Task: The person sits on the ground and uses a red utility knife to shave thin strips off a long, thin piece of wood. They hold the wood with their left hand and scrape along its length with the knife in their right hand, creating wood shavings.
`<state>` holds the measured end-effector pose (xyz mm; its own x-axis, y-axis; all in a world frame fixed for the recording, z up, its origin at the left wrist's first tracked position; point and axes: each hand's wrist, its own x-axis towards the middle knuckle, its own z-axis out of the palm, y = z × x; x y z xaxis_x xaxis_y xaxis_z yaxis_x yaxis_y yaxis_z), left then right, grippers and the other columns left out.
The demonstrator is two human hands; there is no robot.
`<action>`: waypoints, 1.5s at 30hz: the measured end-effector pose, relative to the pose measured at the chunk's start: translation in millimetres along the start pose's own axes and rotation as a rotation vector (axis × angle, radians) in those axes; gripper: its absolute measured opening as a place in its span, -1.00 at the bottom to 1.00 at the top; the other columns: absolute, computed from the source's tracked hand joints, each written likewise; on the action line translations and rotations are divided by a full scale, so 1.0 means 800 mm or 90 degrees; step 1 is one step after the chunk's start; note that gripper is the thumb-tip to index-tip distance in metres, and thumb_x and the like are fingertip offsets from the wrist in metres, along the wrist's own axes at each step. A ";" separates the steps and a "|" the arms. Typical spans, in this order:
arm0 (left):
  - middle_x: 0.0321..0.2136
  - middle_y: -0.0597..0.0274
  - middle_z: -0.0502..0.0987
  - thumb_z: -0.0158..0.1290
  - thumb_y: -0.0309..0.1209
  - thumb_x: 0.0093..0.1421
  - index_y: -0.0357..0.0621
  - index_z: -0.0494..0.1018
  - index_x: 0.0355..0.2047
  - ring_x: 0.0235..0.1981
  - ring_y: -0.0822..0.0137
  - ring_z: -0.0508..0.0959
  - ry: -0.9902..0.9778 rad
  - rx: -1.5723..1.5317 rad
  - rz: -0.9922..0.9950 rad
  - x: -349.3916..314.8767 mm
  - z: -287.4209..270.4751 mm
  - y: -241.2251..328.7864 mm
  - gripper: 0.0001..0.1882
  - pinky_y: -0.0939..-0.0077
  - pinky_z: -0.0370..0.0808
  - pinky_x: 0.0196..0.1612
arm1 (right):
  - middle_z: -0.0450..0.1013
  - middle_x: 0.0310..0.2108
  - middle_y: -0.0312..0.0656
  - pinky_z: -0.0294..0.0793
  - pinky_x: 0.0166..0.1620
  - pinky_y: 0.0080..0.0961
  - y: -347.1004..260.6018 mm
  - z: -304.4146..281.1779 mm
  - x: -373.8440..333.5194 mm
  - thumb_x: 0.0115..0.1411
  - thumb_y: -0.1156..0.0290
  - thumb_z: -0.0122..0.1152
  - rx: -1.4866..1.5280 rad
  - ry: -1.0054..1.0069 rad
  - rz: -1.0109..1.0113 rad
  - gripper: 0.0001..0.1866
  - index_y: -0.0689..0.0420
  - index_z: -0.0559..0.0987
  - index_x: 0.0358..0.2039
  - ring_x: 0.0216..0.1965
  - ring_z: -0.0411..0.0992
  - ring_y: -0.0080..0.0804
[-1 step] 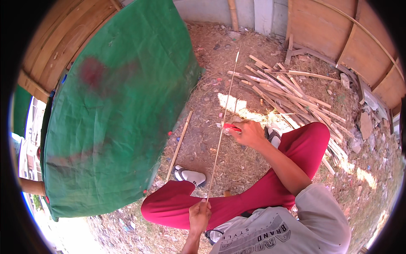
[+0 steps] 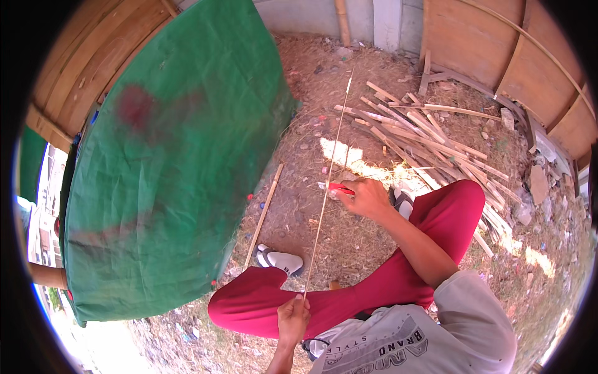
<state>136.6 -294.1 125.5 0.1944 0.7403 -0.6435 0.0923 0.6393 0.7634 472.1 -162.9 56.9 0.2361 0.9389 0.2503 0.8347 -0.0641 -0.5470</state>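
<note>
Between the thumb and fingers of my left hand is the near end of a long thin bamboo strip. It slants away from me over the ground, its far tip up near the back wall. My right hand is closed around a small red-handled cutter, held against the strip about midway along. A pale bit, perhaps the blade, shows just left of the strip. My fingers partly hide the cutter's handle. I sit with my knees spread, the strip passing between my legs.
A heap of split bamboo sticks lies on the right beyond my knee. One loose stick is on the ground at left. A big green tarp hangs at left. Wooden panels and a grey wall stand behind.
</note>
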 end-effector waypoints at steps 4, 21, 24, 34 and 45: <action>-0.75 0.49 0.24 -0.13 -0.30 0.49 -0.20 0.42 -0.55 -0.75 0.63 0.17 0.059 0.105 0.017 -0.036 -0.014 -0.009 -0.57 0.61 0.03 -0.66 | 0.57 -0.56 0.08 0.57 -0.32 -0.04 0.033 -0.027 0.038 0.26 -0.15 0.16 -0.018 -0.037 0.211 -0.51 0.02 0.76 -0.23 -0.44 0.59 0.11; -0.69 0.46 0.21 -0.15 -0.18 0.53 -0.35 0.47 -0.24 -0.76 0.64 0.11 -0.136 -0.102 0.013 0.062 0.020 0.048 -0.57 0.68 0.02 -0.73 | 0.56 -0.57 0.03 0.52 -0.43 -0.24 -0.039 -0.032 -0.019 0.28 -0.04 0.25 0.264 -0.020 0.102 -0.56 0.08 0.72 -0.11 -0.55 0.56 -0.06; -0.66 0.42 0.27 -0.19 -0.15 0.54 -0.39 0.46 -0.07 -0.76 0.62 0.13 -0.165 -0.116 0.025 0.088 0.042 0.062 -0.53 0.68 0.05 -0.73 | 0.57 -0.55 0.01 0.51 -0.46 -0.28 -0.051 -0.025 -0.035 0.27 0.02 0.28 0.295 -0.026 0.016 -0.59 0.09 0.72 -0.11 -0.57 0.56 -0.11; -0.42 0.32 0.38 -0.22 -0.08 0.52 -0.29 0.37 0.15 -0.73 0.56 0.21 -0.292 -0.206 -0.069 0.136 0.062 0.071 -0.49 0.65 0.15 -0.68 | 0.55 -0.57 0.00 0.45 -0.52 -0.29 -0.046 -0.018 -0.032 0.25 0.09 0.31 0.341 -0.001 -0.006 -0.64 0.12 0.73 -0.16 -0.61 0.54 -0.16; -0.62 0.41 0.30 -0.16 -0.11 0.51 -0.30 0.45 0.04 -0.76 0.58 0.17 -0.114 -0.133 -0.046 0.179 0.067 0.040 -0.54 0.67 0.08 -0.73 | 0.56 -0.58 -0.01 0.48 -0.51 -0.30 -0.030 -0.015 -0.034 0.23 0.06 0.31 0.222 -0.048 -0.048 -0.62 0.12 0.73 -0.16 -0.62 0.53 -0.16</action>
<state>219.6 -178.7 60.8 0.3662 0.6550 -0.6610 -0.0882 0.7315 0.6761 451.9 -190.6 72.5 0.1328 0.9597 0.2477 0.6253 0.1128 -0.7722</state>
